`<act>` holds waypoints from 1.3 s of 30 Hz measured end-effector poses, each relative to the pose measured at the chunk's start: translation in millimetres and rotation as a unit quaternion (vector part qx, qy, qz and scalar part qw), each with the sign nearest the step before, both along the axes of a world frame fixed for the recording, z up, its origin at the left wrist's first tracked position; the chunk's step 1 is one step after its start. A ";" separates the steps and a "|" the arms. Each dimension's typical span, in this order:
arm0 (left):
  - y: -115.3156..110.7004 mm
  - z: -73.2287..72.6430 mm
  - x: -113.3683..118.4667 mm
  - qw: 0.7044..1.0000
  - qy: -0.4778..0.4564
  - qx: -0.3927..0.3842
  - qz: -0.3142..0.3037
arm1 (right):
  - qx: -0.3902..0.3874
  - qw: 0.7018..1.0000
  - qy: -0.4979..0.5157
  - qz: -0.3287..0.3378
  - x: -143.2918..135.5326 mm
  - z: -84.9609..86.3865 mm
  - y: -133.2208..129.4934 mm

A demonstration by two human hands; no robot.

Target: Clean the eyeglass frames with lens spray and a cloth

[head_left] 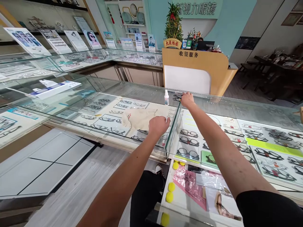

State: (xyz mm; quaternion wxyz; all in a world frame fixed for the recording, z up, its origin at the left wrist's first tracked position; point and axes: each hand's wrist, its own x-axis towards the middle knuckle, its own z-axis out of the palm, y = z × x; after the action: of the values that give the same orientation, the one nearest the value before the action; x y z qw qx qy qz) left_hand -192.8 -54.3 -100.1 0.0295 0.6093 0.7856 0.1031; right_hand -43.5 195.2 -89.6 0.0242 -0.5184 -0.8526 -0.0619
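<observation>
My right hand (187,99) reaches to the far edge of the glass counter, its fingers closed round dark-framed glasses (177,97) whose frame sticks out to the left. Just left of these, a small white spray bottle (166,98) stands upright on the glass. Nearer to me, my left hand (159,125) rests at the right end of a cream cloth (138,118) that lies spread on the glass top. Its fingers are curled and mostly turned away, so whatever they may hold is hidden.
Glass display cases (171,126) with rows of glasses extend left and right. An open drawer (165,201) with packets and yellow discs juts out below my right arm. A white box (55,89) lies on the left counter. Beyond stands a wooden cashier desk (196,60).
</observation>
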 end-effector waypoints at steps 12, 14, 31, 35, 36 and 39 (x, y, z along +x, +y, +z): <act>0.5 2.3 1.7 1.000 -0.010 0.000 -0.007 | 0.010 0.999 0.011 0.042 49.0 18.7 -101.6; 1.4 2.0 1.6 1.000 -0.007 0.003 -0.006 | 0.010 0.998 0.030 0.055 65.7 21.1 -135.9; 5.1 3.7 3.4 1.000 0.010 0.003 0.013 | -0.336 0.850 0.296 0.278 179.1 -34.2 -435.9; 4.5 4.1 2.9 1.000 0.002 0.003 0.012 | -0.262 0.904 0.264 0.212 182.9 -85.6 -396.7; 4.1 4.5 3.0 1.000 0.000 0.004 0.012 | -0.233 0.918 0.255 0.196 183.0 -92.1 -380.3; 3.4 6.0 3.6 1.000 0.002 0.004 0.013 | -0.149 0.955 0.215 0.143 181.2 -102.2 -325.1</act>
State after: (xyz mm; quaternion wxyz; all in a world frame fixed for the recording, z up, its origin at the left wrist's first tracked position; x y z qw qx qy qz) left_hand -189.3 -50.8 -94.1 0.0245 0.5991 0.7934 0.1054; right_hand 137.7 -129.9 -191.8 0.1378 -0.3899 -0.8920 0.1828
